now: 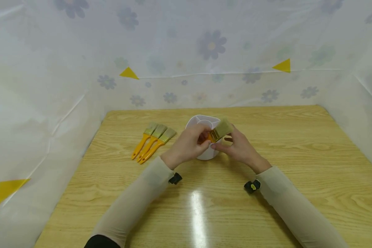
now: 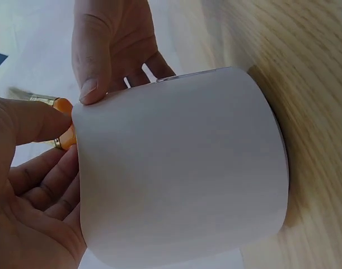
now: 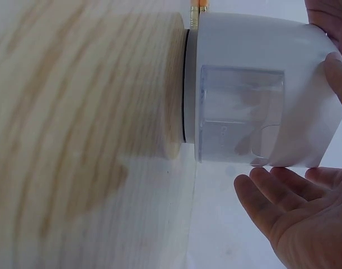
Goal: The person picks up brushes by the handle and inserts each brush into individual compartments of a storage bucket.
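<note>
A white desk organizer (image 1: 208, 153) with divided compartments stands upright on the table between both hands. Its side carries a clear plastic drawer (image 3: 242, 115) in the right wrist view. At the rim, my left hand (image 1: 190, 140) pinches a paintbrush (image 1: 222, 128) by its orange handle, just below the metal band. The bristles point up and to the right, and the organizer's wall hides the lower handle in the left wrist view. My right hand (image 1: 240, 146) holds the organizer's right side, thumb at the rim and fingers (image 3: 280, 193) along the wall.
Three more paintbrushes (image 1: 153, 141) with orange handles lie side by side left of the organizer, bristles away from me. The wooden table (image 1: 282, 131) meets a flower-patterned plastic sheet (image 1: 173, 41) at the back and sides. Yellow triangles (image 1: 129, 73) mark the sheet.
</note>
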`<state>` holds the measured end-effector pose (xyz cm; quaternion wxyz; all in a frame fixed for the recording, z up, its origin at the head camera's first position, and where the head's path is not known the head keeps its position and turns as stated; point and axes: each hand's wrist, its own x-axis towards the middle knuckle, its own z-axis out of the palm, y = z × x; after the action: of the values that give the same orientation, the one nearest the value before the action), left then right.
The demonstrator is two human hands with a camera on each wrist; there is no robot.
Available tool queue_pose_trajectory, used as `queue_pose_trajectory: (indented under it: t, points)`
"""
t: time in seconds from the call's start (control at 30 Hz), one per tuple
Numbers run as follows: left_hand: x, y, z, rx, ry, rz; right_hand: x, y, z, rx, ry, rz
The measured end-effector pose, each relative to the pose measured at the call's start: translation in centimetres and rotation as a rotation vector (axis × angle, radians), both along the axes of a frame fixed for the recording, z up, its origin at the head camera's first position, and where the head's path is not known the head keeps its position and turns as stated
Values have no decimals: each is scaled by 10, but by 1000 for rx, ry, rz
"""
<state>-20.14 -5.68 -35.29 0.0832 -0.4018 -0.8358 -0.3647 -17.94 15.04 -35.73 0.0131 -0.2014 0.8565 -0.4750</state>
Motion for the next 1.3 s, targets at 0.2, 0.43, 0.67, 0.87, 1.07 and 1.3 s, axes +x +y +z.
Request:
queue_pose_trajectory:
  t: [0.2, 0.43, 0.67, 0.87, 1.07, 1.3]
  points:
    - [0, 1, -1, 7, 12, -7, -8, 3, -12, 10, 1, -3]
    - [2, 6, -3, 26, 57, 29, -23, 12, -38, 18, 45, 6]
    - [6, 10, -6, 21, 154, 91, -23, 14, -39, 7, 71, 13]
    - [8, 9, -7, -1, 202, 137, -22, 12, -38, 3, 58, 16]
    - [8, 7, -8, -16, 242, 173, -21, 12, -37, -8, 30, 14]
    - [4, 4, -11, -40, 357, 232, -21, 12, -38, -14, -6, -2]
